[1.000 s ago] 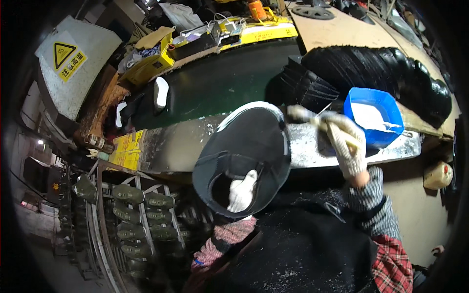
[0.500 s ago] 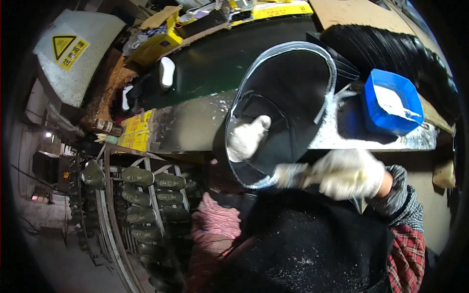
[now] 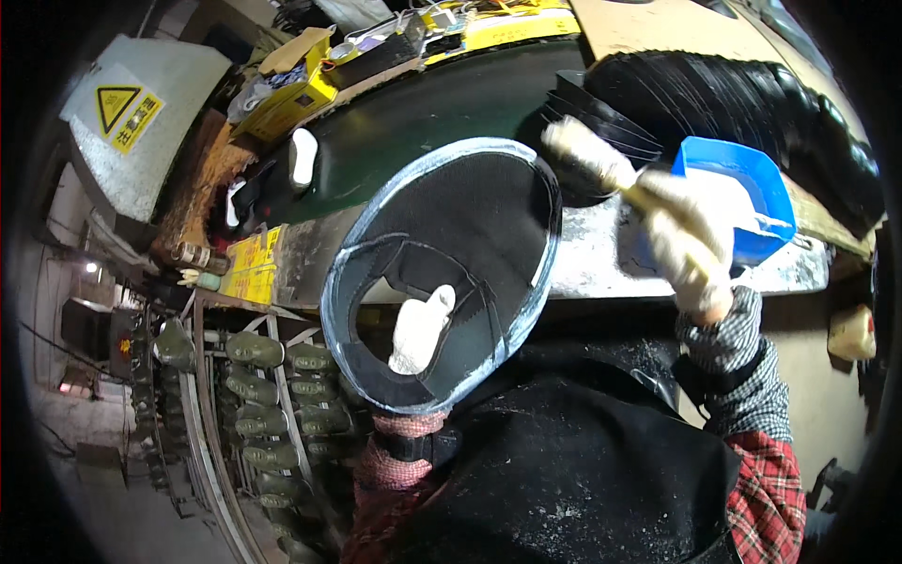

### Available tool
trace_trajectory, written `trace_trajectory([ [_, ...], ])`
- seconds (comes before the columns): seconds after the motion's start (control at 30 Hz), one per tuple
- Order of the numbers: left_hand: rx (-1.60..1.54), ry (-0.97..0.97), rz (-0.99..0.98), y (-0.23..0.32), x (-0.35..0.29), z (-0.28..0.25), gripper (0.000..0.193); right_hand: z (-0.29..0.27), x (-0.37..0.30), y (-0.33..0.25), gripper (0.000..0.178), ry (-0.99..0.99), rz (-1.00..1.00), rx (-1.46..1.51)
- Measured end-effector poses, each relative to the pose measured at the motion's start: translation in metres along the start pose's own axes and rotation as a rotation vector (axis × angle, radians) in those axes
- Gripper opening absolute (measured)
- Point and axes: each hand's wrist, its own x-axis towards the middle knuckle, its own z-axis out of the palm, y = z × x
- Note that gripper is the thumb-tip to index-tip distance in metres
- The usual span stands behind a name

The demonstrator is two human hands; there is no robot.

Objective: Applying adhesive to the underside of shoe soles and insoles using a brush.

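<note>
The gloved left hand (image 3: 419, 331) pokes up inside the tilted black shoe upper (image 3: 474, 221), which encircles it; it is partly hidden, so how firmly it grips I cannot tell, and a slack hold could let the pale-coated rim (image 3: 474, 147) sag and smear the black apron (image 3: 583, 451) near its wrist. The right hand (image 3: 686, 235) is closed around a brush (image 3: 594, 155) just beside a blue tub (image 3: 769, 246); overloading could make it drip onto the black stack (image 3: 686, 99) beyond that hand.
</note>
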Motion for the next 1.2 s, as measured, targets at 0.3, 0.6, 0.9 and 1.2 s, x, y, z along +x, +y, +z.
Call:
trace_trajectory([
  [0.3, 0.574, -0.081, 0.242, -0.048, 0.064, -0.015, 0.044, 0.017, -0.094, 0.020, 0.028, -0.324, 0.199, -0.085],
  [0.6, -0.783, 0.382, -0.081, -0.103, 0.215, -0.023, 0.044, 0.041, -0.072, 0.007, 0.024, -0.441, 0.322, -0.078],
  [0.9, 0.846, 1.781, -0.148, 0.015, 0.021, -0.378, 0.057, 0.093, -0.038, -0.024, 0.026, -0.530, 0.642, 0.199],
  [1.2, -0.781, 1.130, 0.276, -0.046, -0.012, -0.463, 0.062, 0.077, -0.065, -0.039, 0.014, -0.524, 0.236, -0.156],
])
